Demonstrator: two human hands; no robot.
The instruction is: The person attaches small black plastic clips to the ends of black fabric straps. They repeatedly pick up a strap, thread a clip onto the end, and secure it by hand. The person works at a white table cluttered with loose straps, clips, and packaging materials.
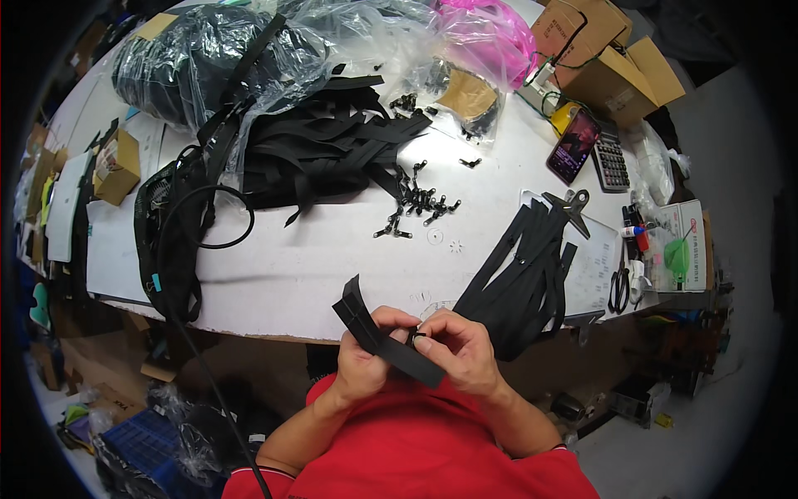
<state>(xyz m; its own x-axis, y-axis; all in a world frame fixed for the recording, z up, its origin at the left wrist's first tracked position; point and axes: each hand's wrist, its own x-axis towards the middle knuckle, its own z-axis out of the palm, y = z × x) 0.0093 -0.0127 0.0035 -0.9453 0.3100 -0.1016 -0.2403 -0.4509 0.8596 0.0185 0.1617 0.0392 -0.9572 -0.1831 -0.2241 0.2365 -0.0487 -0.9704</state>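
In front of my red shirt, at the table's near edge, my left hand is closed around a folded black zipper tape. One end of the tape sticks up past the thumb, and the other slants down to the right. My right hand pinches a small dark piece, apparently a zipper slider, against the tape; the fingertips partly hide it. Beyond my hands lies a scatter of black zipper sliders. A heap of loose black zipper tapes is at the back left.
To the right, more black tapes hang over the table edge beside a metal bulldog clip. Phone, calculator, scissors and cardboard boxes line the right side. A black bag with a cable lies left.
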